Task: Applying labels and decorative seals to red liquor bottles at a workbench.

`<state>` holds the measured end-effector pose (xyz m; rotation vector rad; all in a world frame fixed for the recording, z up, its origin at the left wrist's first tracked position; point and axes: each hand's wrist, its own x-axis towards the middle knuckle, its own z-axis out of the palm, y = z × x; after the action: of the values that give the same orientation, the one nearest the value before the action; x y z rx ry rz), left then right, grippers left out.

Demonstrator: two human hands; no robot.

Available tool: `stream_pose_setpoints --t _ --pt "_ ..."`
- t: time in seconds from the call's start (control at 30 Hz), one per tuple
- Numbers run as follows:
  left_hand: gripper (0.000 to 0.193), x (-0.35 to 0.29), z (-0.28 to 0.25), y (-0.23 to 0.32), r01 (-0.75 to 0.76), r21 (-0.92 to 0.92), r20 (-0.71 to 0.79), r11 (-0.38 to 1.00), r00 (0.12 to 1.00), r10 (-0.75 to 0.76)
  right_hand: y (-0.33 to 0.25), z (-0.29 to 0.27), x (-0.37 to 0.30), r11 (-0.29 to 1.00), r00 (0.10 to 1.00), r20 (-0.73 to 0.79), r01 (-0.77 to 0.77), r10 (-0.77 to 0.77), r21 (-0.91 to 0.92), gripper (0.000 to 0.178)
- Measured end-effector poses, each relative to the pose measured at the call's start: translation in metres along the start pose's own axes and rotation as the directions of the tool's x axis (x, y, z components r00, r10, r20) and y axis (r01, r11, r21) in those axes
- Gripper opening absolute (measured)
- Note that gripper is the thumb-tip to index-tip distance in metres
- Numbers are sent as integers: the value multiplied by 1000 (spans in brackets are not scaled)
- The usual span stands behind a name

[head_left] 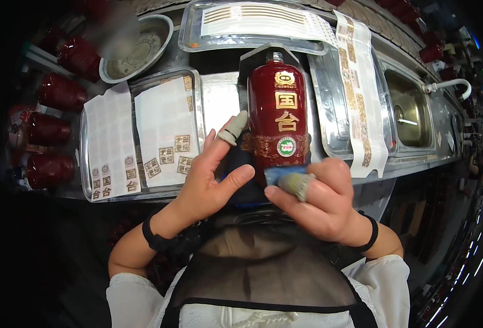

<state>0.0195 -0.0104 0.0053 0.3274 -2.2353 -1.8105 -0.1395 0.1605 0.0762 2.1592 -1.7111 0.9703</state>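
A dark red glass bottle [263, 117] lies in front of me with its neck pointing away, in a dark angular holder [245, 60]. Gold emblems and characters run down its face, above a patterned band with a round green-and-white label [286, 146]. My right hand [329, 202] pinches a flat blue piece, perhaps a scraper [279, 173], against the lower part of the bottle. To the left of the bottle, my left hand [206, 177] is open, thumb and fingers apart, its index fingertip by the glass. Each hand wears a pale finger cot, the left one [234, 128] on the index finger.
Metal trays hold sticker sheets at left [162, 131], at the back [268, 22] and at right [356, 93]. A round metal basin [162, 41] stands at the back left. To the right are a sink [408, 109] and a white tap [452, 83]. Several red bottles [50, 131] line the left.
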Motion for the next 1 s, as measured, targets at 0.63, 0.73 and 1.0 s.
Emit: stream_pose_setpoints --t 0.63,0.73,1.0 --pt "84 13 12 11 -157 412 -33 898 982 187 25 6 -34 320 387 -2 -760 922 567 21" --pt "97 10 9 8 -166 420 2 892 983 182 31 7 -52 150 292 110 -737 950 659 21" --pt "132 30 24 1 -112 561 38 820 993 110 46 4 -61 148 289 127 -762 949 631 23"
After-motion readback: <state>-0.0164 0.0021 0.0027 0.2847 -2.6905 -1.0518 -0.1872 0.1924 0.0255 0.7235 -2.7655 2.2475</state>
